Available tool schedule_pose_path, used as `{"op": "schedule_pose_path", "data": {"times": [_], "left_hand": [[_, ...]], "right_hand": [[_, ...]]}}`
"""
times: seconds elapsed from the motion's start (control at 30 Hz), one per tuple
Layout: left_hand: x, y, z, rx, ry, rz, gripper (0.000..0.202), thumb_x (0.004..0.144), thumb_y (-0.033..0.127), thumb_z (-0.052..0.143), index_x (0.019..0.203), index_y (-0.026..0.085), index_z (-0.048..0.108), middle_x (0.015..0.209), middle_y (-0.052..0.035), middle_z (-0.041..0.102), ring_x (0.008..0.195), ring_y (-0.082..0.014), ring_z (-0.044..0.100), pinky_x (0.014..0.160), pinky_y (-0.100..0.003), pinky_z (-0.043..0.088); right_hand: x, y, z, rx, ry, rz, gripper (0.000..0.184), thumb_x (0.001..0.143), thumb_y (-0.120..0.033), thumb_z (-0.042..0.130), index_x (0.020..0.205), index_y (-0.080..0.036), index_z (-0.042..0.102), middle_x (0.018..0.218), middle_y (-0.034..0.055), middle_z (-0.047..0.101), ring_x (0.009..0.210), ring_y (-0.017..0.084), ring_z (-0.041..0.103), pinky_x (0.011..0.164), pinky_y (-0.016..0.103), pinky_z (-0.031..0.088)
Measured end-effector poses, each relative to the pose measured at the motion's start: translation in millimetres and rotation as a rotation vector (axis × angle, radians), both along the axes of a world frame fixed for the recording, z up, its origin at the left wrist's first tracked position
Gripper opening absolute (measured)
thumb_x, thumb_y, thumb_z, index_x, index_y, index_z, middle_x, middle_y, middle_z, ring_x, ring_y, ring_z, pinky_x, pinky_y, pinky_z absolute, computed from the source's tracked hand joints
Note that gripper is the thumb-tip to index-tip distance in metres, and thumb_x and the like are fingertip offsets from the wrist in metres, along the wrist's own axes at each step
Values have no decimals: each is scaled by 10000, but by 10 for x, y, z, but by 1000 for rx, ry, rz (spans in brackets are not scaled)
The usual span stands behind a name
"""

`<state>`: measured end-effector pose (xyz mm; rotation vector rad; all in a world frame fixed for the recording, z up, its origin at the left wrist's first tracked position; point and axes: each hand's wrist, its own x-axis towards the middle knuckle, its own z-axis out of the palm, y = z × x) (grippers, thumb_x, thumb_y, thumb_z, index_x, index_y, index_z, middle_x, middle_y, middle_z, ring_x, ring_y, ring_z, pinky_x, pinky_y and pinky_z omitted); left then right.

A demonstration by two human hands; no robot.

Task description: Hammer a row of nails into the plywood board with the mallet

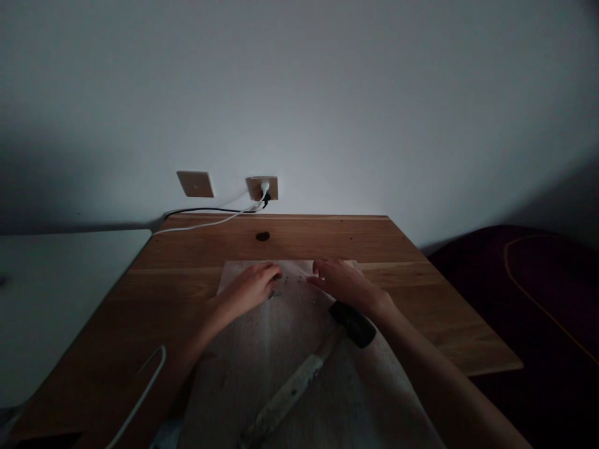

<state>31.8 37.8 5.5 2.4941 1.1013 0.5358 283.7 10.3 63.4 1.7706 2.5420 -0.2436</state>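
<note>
A rubber mallet (353, 324) with a black head lies on the pale sheet (262, 355), its worn wooden handle (294, 386) reaching toward the bottom of the frame. The right hand (344, 284) is just beyond the mallet head, fingers (318, 268) spread wide. The left hand (248, 290) curls narrowly just above a small metal bit (272, 295); whether its fingers (274, 271) hold anything, I cannot tell. Farther off, a plugged wall socket (262, 188) sits above the wooden table (290, 246) at upper centre.

Bare left hand (250, 290), bare right hand (344, 284)
</note>
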Motion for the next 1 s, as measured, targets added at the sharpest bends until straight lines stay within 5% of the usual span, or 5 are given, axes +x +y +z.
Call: {"op": "schedule_pose_path", "data": {"times": [0.23,0.4,0.5,0.7,1.0], "left_hand": [[46,28,152,59,-9,20,102,1000,172,619,919,184,680,925,-33,672,871,-190,677,805,-304,523],[118,0,194,41,77,7,133,968,301,707,944,174,676,926,-39,672,834,-206,673,765,-318,519],[187,20,142,51,84,-21,86,963,194,668,1038,174,704,1023,-64,690,929,-220,695,810,-321,527],[288,105,134,110,137,-59,184,969,81,580,892,158,728,914,-74,707,855,-207,702,774,-304,520],[196,-96,229,164,69,-35,259,1011,414,646,1070,169,706,1058,-94,688,1000,-257,690,909,-390,558]], "right_hand": [[-97,-30,65,8,-40,37,262,992,-80,503,1043,-184,738,1095,136,784,955,269,765,757,313,519],[-86,-40,91,-59,68,118,207,971,-204,647,1167,-173,705,1160,108,772,1047,232,736,864,284,520],[-198,-9,19,-12,-39,80,254,1057,-307,561,1138,-131,726,1130,165,781,1042,274,751,840,321,547],[-373,18,14,29,-83,114,277,1012,-77,501,1080,-138,762,1085,173,784,1043,288,756,845,330,541],[86,-382,26,197,250,92,171,994,-145,596,1120,-173,708,1092,104,751,1053,261,723,958,390,564]]}}
